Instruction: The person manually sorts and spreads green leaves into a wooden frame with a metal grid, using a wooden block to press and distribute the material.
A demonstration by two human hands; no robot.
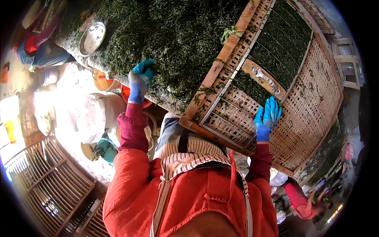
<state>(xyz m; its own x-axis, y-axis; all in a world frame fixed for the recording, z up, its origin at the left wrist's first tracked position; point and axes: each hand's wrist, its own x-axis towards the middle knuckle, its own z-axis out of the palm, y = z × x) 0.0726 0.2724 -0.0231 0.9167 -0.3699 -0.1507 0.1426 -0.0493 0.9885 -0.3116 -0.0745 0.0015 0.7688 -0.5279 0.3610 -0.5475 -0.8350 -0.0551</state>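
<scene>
Here we are with the hands well apart: our left hand is curled at the edge of the dark green leaf heap, and we cannot tell whether anything sits in its grip. Our right hand lies flat, fingers straight, over the woven tray, clamped on nothing.

Now the relation that counts: the wooden block with its metal handle lies just beyond the right fingertips, ahead and slightly left. Its long axis slants across the metal frame, far end up toward the left, near end down at our right hand. Whether those fingertips touch that end or stop just short, we cannot tell.

So the right hand is clearly nearer; between our left and the block run heap and wooden beam. Under and past the block, the leaf layer fills the frame's far part.
</scene>
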